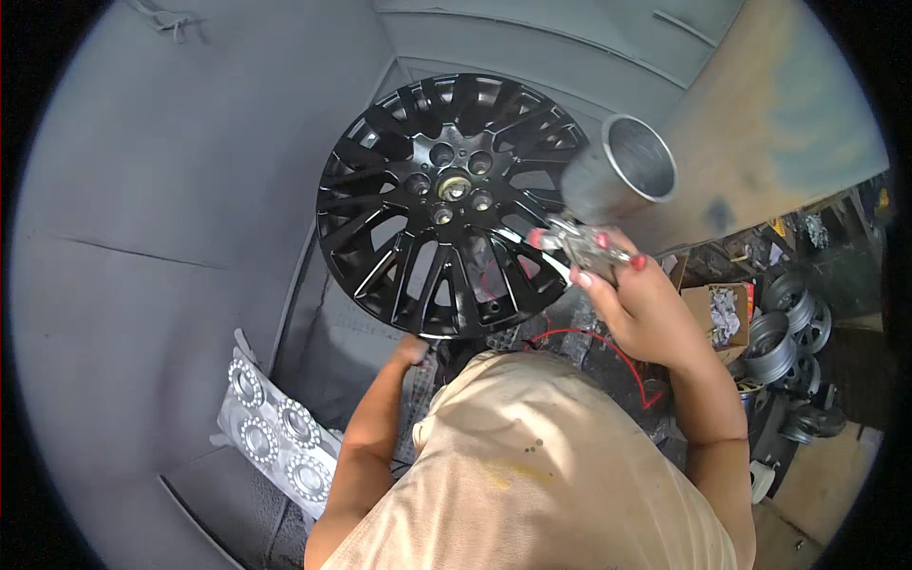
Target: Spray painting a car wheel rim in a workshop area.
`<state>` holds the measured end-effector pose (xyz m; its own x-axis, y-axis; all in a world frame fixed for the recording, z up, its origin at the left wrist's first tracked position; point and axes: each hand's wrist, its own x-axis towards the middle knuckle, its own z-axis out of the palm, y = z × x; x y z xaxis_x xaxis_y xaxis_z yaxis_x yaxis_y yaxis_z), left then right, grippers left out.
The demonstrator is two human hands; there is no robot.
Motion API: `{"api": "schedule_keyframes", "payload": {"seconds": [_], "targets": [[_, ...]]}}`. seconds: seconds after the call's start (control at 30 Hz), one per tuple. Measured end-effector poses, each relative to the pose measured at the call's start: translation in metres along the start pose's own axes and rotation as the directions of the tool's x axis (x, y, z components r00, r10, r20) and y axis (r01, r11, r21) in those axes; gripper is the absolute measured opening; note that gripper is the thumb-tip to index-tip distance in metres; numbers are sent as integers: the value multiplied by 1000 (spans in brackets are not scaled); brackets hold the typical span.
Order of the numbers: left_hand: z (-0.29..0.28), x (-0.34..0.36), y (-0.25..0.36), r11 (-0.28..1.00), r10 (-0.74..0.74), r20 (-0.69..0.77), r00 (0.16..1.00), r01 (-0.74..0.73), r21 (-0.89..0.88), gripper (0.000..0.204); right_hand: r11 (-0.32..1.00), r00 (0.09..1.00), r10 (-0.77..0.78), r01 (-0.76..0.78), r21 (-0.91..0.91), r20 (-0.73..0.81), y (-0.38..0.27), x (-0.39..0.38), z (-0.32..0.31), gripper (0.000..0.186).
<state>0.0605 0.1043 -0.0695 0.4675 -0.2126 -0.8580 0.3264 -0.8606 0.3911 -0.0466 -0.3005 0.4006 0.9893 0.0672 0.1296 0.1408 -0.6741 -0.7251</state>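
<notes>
A glossy black multi-spoke wheel rim (460,169) stands raised and tilted in front of me. My right hand (638,306) is closed round a metal spray gun (591,245) with red knobs. The gun's silver cup (600,180) sits on top, and the gun overlaps the right side of the wheel in view. Down at the wheel's near lower edge is my left hand (412,350). Its fingers are hidden, so I cannot tell whether it grips or only touches the wheel.
Grey walls (171,171) enclose the left and back. A silver sheet with several ring-shaped parts (256,437) lies at lower left. A red hose (617,350) runs behind me. At right are a curved panel (760,123), a cardboard box (701,309) and several silver wheels (768,350).
</notes>
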Motion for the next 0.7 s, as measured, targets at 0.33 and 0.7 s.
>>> {"api": "schedule_keyframes", "payload": {"seconds": [0.33, 0.7], "targets": [[-154, 89, 38, 654, 453, -291, 842, -536, -534, 48, 983, 987, 133, -143, -120, -88, -11, 99, 67, 30], [-156, 81, 65, 316, 552, -463, 693, -688, -653, 47, 991, 991, 58, -72, -112, -121, -1, 112, 53, 27]]}}
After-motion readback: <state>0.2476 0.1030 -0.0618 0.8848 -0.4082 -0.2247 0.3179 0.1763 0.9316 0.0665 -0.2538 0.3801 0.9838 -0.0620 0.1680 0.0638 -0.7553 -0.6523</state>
